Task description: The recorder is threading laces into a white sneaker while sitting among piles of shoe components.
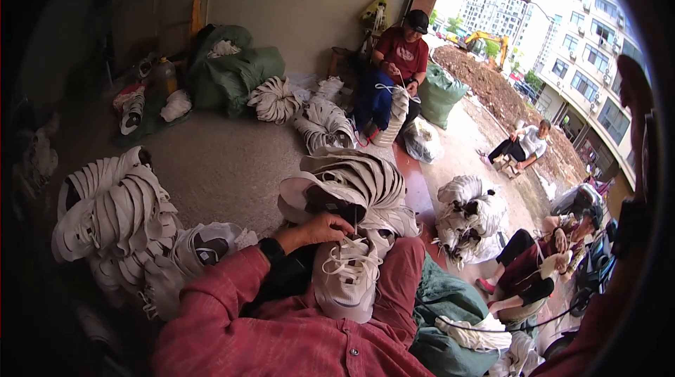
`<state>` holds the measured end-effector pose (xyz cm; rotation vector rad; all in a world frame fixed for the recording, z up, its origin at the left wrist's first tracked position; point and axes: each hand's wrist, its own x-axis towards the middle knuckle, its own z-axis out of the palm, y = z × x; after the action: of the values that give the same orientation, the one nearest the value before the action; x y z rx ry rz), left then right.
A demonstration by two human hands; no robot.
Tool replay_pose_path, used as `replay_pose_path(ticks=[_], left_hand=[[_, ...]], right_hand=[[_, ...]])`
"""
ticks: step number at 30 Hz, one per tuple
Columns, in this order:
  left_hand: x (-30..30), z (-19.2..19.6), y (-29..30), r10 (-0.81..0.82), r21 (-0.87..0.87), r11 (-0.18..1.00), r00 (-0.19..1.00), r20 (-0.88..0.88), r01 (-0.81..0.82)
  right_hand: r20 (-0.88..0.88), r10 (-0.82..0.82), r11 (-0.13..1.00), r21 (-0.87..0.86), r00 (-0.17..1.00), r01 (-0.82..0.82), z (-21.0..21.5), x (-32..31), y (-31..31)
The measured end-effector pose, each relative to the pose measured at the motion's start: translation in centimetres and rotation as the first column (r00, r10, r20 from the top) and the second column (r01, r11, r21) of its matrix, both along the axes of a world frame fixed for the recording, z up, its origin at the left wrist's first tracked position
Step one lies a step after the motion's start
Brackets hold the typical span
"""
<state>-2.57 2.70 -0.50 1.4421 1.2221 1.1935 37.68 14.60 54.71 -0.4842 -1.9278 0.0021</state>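
Observation:
A white sneaker (344, 282) with loose white laces rests on my lap, its toe toward me. My left hand (320, 228), wearing a black wrist band, reaches to the shoe's far end. Its thumb and fingers are pinched together on a white shoelace (349, 256) there. Raised at the right rim is my right hand (636, 92), dark and partly cut off; its fingers are too shadowed to read. Just beyond the sneaker, a fanned stack of white shoe uppers (358, 183) leans close to my left hand.
More shoe uppers (116, 208) are heaped at left. Green sacks (235, 71) stand by the wall, another sack (450, 307) beside my right leg. Bundled shoes (467, 219) sit to the right. A seated person (401, 60) handles laces ahead; two others sit at right.

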Motion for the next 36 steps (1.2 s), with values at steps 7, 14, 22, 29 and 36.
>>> replay_pose_path(ticks=[7, 14, 22, 29, 36], left_hand=[[-0.2, -1.3, -0.7, 0.045, 0.022, 0.999, 0.999, 0.027, -0.046], [0.3, -1.2, 0.7, 0.034, -0.021, 0.999, 0.993, 0.117, -0.031], [0.4, -2.0, 0.4, 0.071, 0.003, 0.997, 0.985, 0.157, -0.073], [0.4, -1.6, -1.0, 0.083, 0.000, 0.996, 0.980, 0.182, -0.084], [0.2, -1.7, -0.4, 0.051, -0.036, 0.998, 0.981, 0.187, -0.045]], right_hand=[[0.281, 0.147, 0.923, -0.383, 0.948, -0.030, -11.4, -2.1, 3.2], [0.490, 0.254, 0.748, -0.646, 0.834, 0.152, -15.4, 0.2, 1.9], [0.674, 0.533, 0.561, -0.734, 0.512, 0.383, -23.9, -0.4, 5.0], [0.741, 0.526, 0.586, -0.671, 0.417, 0.453, -26.3, -0.8, 6.6], [0.746, 0.464, 0.566, -0.665, 0.478, 0.487, -23.5, 1.2, 7.8]])
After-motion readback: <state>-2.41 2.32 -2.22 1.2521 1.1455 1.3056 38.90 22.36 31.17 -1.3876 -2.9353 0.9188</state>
